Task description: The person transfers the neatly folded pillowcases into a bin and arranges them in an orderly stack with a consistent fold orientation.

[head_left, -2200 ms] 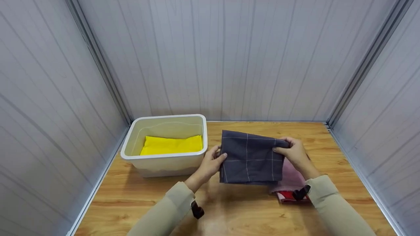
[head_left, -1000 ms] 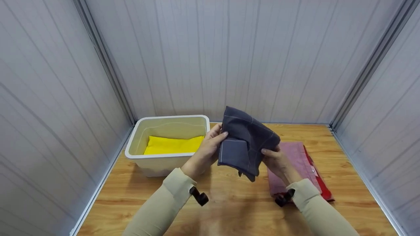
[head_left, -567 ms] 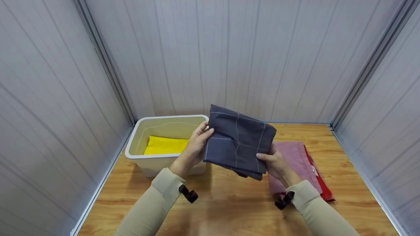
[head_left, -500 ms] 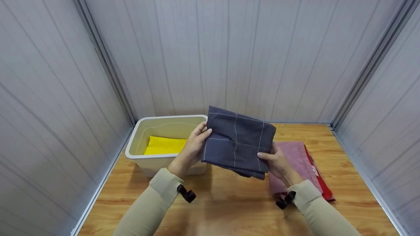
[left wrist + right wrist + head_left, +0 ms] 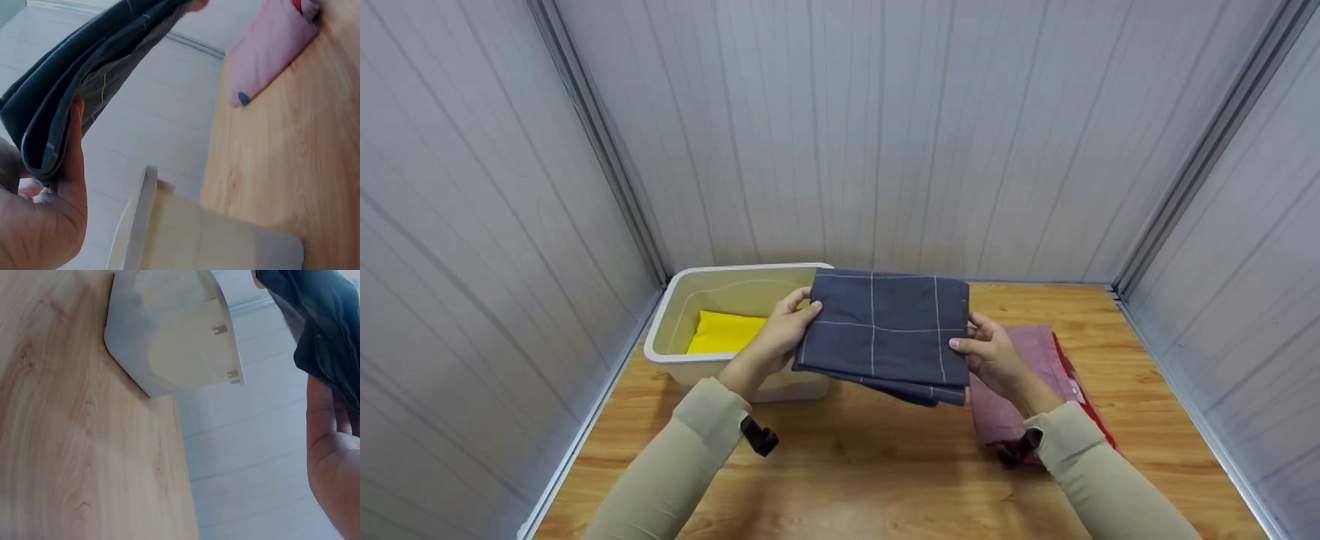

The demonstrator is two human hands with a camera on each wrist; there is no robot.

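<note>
A folded dark grey cloth with thin white check lines [image 5: 885, 330] is held level in the air between both hands. My left hand [image 5: 776, 337] grips its left edge, thumb on top; the left wrist view shows the folded layers [image 5: 62, 112] pinched above my palm. My right hand [image 5: 990, 352] grips its right edge, and the cloth's edge [image 5: 326, 332] shows above that palm. The cloth hovers beside and partly over the right rim of a cream plastic bin [image 5: 675, 315], which holds a folded yellow cloth [image 5: 724, 334].
A folded pink cloth [image 5: 1027, 375] lies on a red one [image 5: 1091, 409] on the wooden table [image 5: 885, 472], right of my hands. Grey panelled walls close in the table at the back and both sides. The bin [image 5: 174, 332] stands at the back left.
Both hands lifted the grey cloth off the pink pile, turned it flat and carried it left towards the bin. The pink and red cloths stayed put.
</note>
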